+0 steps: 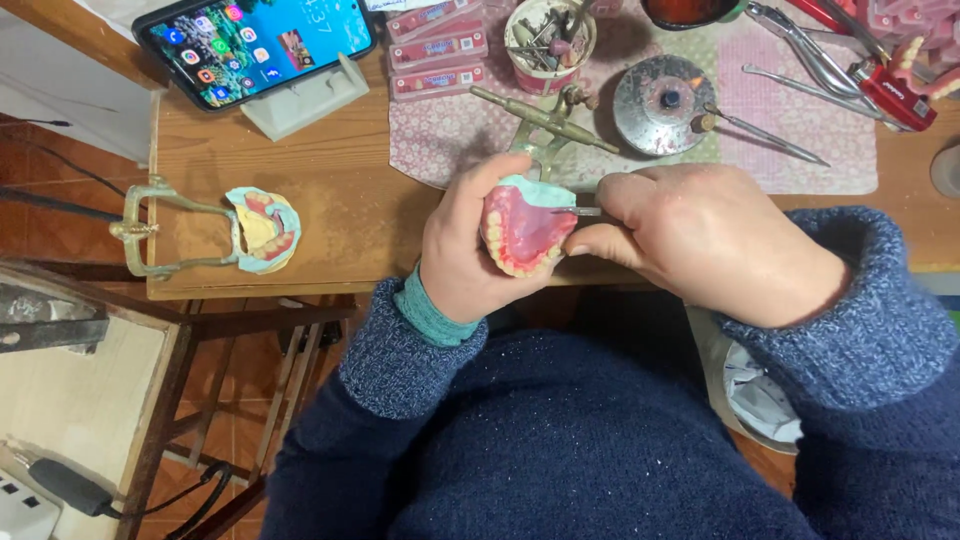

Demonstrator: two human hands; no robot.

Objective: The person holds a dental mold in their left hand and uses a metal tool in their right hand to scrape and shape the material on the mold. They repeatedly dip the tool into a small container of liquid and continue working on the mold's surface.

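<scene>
My left hand (462,255) grips a pink wax denture with a row of teeth on a pale green plaster cast (522,232), held up over the table's front edge. My right hand (700,240) pinches a thin metal carving tool (585,211) whose tip touches the pink wax near the cast's right side. Most of the tool is hidden inside my fingers. Both arms wear dark blue knitted sleeves.
A second cast with denture sits in a brass articulator (205,232) on the wooden table (340,200) at the left. A phone (255,42) leans on a stand. A patterned cloth (800,120) holds a tool cup (548,42), a metal lamp lid (666,105), instruments and flat red boxes (438,50).
</scene>
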